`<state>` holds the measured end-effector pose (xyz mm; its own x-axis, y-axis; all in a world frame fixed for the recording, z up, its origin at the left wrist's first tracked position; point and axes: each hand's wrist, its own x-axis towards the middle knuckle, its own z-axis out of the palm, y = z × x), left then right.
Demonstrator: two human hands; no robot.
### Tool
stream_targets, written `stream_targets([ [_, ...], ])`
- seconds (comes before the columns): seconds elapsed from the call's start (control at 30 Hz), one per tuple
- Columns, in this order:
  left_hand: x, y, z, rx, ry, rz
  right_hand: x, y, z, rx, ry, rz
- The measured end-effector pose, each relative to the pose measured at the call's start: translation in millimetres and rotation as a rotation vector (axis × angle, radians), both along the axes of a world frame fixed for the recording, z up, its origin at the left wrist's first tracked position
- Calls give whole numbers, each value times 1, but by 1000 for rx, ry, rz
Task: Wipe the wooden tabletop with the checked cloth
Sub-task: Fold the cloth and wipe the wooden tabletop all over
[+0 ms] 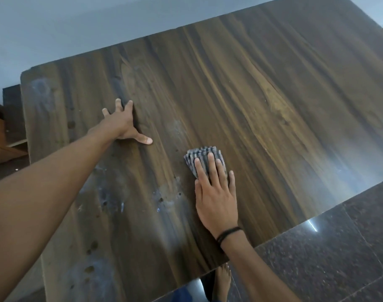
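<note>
A dark wooden tabletop (240, 88) fills most of the head view, with pale dusty smears and small dark spots across its left half. A folded grey checked cloth (200, 155) lies flat near the table's middle. My right hand (215, 192) presses down on it with straight fingers, and only the cloth's far end shows beyond the fingertips. My left hand (123, 125) rests flat on the bare wood to the left of the cloth, fingers spread, holding nothing.
A pale wall (77, 22) runs along the table's far edge. Dark polished floor tiles (338, 258) lie at the lower right, and a bare foot (222, 282) stands by the near edge. Brown wooden furniture (5, 131) sits off the table's left end.
</note>
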<state>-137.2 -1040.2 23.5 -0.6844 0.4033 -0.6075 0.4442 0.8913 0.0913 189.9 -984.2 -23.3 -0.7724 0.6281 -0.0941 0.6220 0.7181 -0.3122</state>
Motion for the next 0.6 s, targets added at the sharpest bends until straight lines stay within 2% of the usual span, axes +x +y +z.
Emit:
stream_targets([
  [0.1,4,-2,1,-1,0,-4,16,-11,1,5,-13,211],
  [0.17,5,-3,-2,25,9,3,18,11,4,-10,-62,270],
  [0.3,4,-2,-2,54,-6,15,-44,24,6,-22,-36,7],
  [0.43,11,-2,5,46,-31,34,-16,-1,3,-9,-52,179],
  [0.6,12,-2,9,57,-43,48,-74,17,1,-15,-27,-21],
])
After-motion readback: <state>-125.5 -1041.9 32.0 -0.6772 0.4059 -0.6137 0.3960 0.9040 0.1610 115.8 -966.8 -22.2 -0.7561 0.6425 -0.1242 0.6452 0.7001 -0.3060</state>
